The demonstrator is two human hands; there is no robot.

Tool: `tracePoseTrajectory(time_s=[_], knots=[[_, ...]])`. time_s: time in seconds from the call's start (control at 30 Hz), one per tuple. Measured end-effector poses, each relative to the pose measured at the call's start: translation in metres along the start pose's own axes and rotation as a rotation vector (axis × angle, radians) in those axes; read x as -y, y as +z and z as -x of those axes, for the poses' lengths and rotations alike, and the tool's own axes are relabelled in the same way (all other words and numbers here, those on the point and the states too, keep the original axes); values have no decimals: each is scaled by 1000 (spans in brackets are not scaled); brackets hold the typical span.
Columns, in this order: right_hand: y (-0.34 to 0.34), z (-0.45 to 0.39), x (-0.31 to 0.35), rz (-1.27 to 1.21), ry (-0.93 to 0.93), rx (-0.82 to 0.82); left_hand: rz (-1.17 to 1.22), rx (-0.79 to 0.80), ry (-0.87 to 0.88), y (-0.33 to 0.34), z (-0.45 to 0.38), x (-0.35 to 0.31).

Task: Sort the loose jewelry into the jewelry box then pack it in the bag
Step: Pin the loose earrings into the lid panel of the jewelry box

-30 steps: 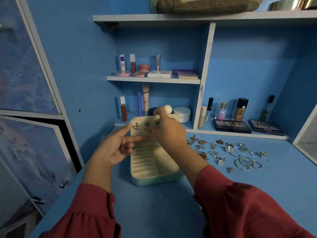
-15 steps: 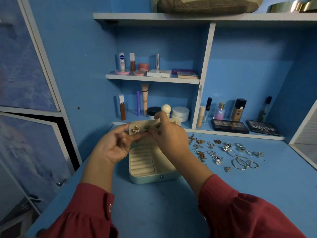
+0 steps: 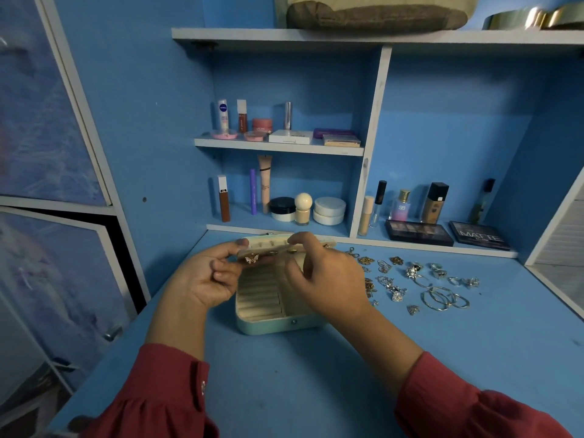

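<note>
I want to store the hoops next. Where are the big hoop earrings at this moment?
In the head view, the hoop earrings lie on the blue desk, right of the jewelry box, at the near right edge of the loose jewelry.

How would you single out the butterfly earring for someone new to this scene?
Find the open jewelry box on the blue desk. Both hands hold a cream earring panel over it. The butterfly earring is at its left end, sparkly and winged; the other studs are small and round.
</note>
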State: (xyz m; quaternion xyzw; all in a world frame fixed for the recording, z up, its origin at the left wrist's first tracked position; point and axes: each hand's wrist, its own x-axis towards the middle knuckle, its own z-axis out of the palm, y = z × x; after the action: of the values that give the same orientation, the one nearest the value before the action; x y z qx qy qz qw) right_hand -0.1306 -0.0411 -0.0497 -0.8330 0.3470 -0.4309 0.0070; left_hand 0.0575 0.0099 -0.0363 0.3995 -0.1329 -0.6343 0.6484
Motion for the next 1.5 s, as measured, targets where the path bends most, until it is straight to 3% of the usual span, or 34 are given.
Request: tracePoseTrajectory(time_s=[0.2, 0.27, 0.5, 0.7, 1.07, 1.5], knots=[[-26, 0, -31, -411, 239, 85, -170, -21, -15, 3, 8, 7], [-35, -3, -49, -443, 311, 145, -241, -36, 5, 4, 7, 10], [-69, -2, -91, -148, 448, 627, -440, -61, 44, 0, -1, 13], [-72, -1, -93, 9, 484, 844, -502, -116, 94, -2, -3, 16], [-68, 0, -86, 136, 428, 884, -496, -113, 89, 0, 0, 16], [-65, -1, -92, 134, 389, 816, -483, -104, 78, -1, -1, 16]])
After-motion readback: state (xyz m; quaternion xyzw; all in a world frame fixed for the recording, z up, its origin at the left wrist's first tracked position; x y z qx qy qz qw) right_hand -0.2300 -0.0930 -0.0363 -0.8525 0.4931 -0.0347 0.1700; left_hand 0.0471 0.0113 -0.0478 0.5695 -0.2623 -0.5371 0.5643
